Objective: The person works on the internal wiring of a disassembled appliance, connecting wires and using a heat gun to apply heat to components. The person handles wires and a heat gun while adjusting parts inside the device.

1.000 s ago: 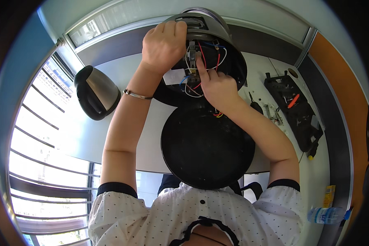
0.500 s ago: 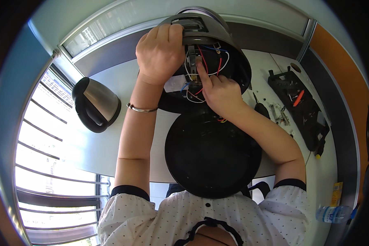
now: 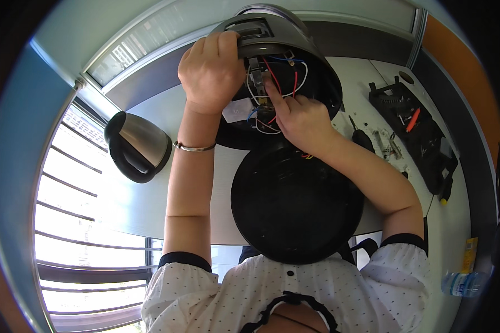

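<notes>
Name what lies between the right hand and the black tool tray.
In the head view, a screwdriver nearer the right hand, small loose parts nearer the tray.

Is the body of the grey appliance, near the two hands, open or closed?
Open: red, blue and white wires show inside the appliance, where the right hand reaches in.

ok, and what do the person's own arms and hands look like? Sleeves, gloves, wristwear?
Left hand and right hand: bare, no gloves. Short, loose white sleeves with small dark dots, ending in black cuffs. Thin silver-coloured bracelet near the left wrist; none visible on the right.
</notes>
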Motion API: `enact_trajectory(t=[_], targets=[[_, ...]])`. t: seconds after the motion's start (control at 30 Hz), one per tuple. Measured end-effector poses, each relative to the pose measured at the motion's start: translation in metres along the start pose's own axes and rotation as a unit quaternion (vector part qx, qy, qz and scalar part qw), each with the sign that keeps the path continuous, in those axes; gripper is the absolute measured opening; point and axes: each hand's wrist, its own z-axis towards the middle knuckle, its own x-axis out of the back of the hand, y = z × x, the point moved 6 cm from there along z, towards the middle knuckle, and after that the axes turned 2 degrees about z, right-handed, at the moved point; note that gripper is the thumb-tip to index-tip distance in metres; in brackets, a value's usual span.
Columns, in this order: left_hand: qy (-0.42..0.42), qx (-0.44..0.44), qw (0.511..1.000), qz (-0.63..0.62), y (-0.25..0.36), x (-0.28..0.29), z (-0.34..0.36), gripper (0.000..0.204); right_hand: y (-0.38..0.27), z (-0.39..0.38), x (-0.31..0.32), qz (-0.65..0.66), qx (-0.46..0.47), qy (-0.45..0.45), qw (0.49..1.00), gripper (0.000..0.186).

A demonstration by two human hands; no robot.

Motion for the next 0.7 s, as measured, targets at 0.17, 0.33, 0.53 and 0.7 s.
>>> enact_trajectory(t=[0.17, 0.33, 0.53, 0.7], targets=[[0.009, -0.017, 1.000, 0.007, 0.0013, -0.0006, -0.0001, 0.019, 0.0015, -0.0010, 0.0009, 0.017, 0.007, 0.025, 1.000, 0.068], [-0.001, -0.021, 1.000, 0.014, 0.0036, 0.0013, 0.0026, 0.017, -0.0004, 0.0003, 0.0050, 0.028, 0.007, 0.030, 0.999, 0.059], [-0.001, -0.027, 1.000, 0.015, 0.0048, 0.0005, 0.0022, 0.017, 0.0011, -0.0028, 0.0052, 0.054, -0.010, 0.030, 0.998, 0.075], [0.001, -0.032, 0.999, 0.014, 0.0047, 0.0013, 0.0027, 0.016, 0.0019, -0.0034, 0.0064, 0.088, -0.023, 0.012, 0.996, 0.074]])
